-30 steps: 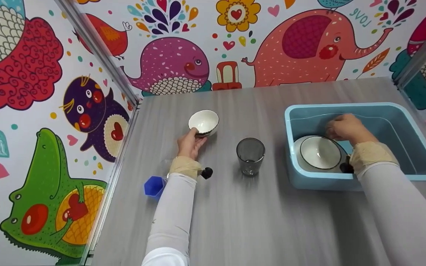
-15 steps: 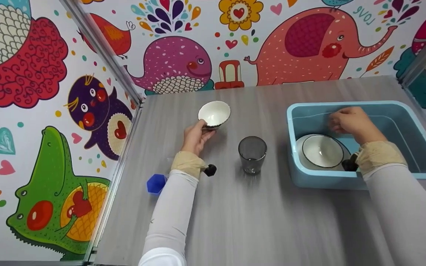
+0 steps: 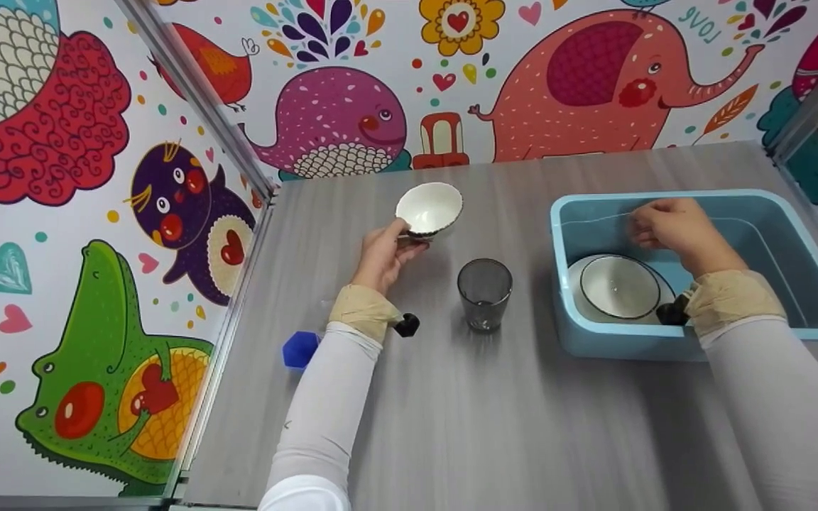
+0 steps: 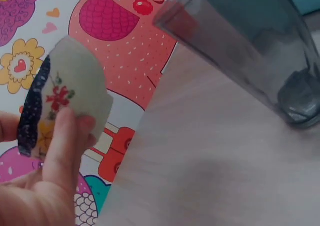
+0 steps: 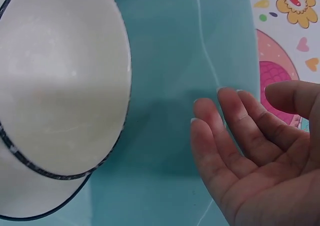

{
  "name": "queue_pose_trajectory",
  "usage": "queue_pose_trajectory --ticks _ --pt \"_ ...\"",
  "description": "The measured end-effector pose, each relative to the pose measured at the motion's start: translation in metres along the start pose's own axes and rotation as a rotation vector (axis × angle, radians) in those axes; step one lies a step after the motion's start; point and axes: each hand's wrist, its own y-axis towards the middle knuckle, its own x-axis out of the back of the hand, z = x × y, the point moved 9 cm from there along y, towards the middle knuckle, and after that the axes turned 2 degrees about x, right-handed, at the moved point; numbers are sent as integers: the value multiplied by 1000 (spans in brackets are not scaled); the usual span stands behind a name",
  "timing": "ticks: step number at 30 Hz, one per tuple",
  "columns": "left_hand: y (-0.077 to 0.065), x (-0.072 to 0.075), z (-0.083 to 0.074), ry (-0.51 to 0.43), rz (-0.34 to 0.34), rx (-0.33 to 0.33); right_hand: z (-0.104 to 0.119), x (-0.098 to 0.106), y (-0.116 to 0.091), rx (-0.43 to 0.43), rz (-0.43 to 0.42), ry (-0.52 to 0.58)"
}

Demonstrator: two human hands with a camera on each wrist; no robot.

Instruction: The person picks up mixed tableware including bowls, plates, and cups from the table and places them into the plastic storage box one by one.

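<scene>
My left hand [image 3: 384,257] grips a small white bowl [image 3: 429,207] by its near-left rim, thumb at the edge and fingers beneath. In the left wrist view the bowl [image 4: 80,85] shows a dark blue patterned band and red and yellow flowers; it is tilted and held off the table. My right hand [image 5: 255,151] hovers inside the blue tub [image 3: 565,330], fingers gently bent and nothing in them. Beside it in the tub, a larger white bowl [image 5: 65,75] with a dark rim rests on a white plate [image 5: 40,196].
A grey transparent glass [image 3: 484,294] stands upright between the left hand and the tub. A blue hexagonal object [image 3: 300,349] lies beside the left forearm, partly hidden. Patterned walls bound the grey table [image 3: 508,411] at the back and left.
My left hand has raised the small bowl and carried it rightward and away from me. The right hand has risen slightly within the tub. The glass has stayed in place.
</scene>
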Motion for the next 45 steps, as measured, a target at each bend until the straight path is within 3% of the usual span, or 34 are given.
queue_pose_trajectory --ticks 11,21,45 --pt "-15 -21 -6 89 75 26 25 1 -8 29 -3 -26" --pt "-26 -38 -7 113 161 55 47 -4 -15 78 9 -28" --pt "-42 -68 4 186 249 71 56 -32 -29 74 137 54"
